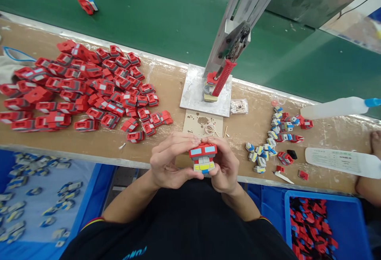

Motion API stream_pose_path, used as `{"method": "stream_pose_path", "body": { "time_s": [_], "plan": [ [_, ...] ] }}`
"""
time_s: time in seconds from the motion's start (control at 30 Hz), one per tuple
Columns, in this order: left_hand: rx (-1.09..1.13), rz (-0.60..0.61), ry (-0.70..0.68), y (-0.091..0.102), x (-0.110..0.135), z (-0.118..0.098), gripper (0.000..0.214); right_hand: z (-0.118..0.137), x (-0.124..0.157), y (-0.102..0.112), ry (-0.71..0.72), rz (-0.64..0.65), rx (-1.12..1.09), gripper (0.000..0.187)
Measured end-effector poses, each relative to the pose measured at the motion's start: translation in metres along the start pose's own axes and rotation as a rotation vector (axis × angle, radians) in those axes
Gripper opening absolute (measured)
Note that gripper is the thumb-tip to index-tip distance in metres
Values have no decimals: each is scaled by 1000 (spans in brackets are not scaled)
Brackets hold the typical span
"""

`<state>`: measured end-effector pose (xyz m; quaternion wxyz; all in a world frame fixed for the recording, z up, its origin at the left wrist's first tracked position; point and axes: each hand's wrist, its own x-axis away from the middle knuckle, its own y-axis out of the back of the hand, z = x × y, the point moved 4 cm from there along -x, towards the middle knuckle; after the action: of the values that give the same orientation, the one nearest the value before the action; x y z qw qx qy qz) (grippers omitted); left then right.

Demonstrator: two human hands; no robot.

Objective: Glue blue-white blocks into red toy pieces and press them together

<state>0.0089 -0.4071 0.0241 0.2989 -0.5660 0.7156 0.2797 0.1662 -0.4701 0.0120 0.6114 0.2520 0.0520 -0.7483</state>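
Between my two hands, close to my chest, is a toy robot torso (pixel 203 157), red on top with two pale blue windows and a grey, yellow and blue lower part. My left hand (pixel 171 160) grips its left side, thumb low and fingers along the top. On the other side my right hand (pixel 224 164) is closed round it in the same way. Just beyond my hands stands a hand press with a red handle (pixel 224 78) on a metal base plate (pixel 190 89). Another red and grey toy part (pixel 210 89) sits under the press.
A heap of red toy parts (pixel 89 85) covers the bench's left. Grey, yellow and blue parts (pixel 263 155) lie right, near two white bottles (pixel 333 108). Blue bins (pixel 345 198) stand below the bench edge. A green conveyor (pixel 149 14) runs behind. Another person's arm (pixel 369 188) shows far right.
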Motion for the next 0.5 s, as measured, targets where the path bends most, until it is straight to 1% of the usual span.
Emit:
{"method": "stream_pose_path", "body": {
  "time_s": [0.07, 0.17, 0.33, 0.4, 0.5],
  "plan": [
    [8, -3, 17, 0, 1, 2, 58, -1, 0, 1, -18, 2, -3, 53],
    [38, -1, 52, -2, 4, 5, 59, -1, -2, 2, -23, 7, -33, 51],
    [104, 9, 87, -5, 8, 12, 59, -5, -4, -1, -26, 1, -89, 49],
    [116, 38, 69, 0, 3, 18, 58, -7, -8, -2, -17, 33, -89, 50],
    [39, 167, 32, 19, -18, 37, 57, -11, -22, 6, -9, 108, -56, 54]
  ]
}}
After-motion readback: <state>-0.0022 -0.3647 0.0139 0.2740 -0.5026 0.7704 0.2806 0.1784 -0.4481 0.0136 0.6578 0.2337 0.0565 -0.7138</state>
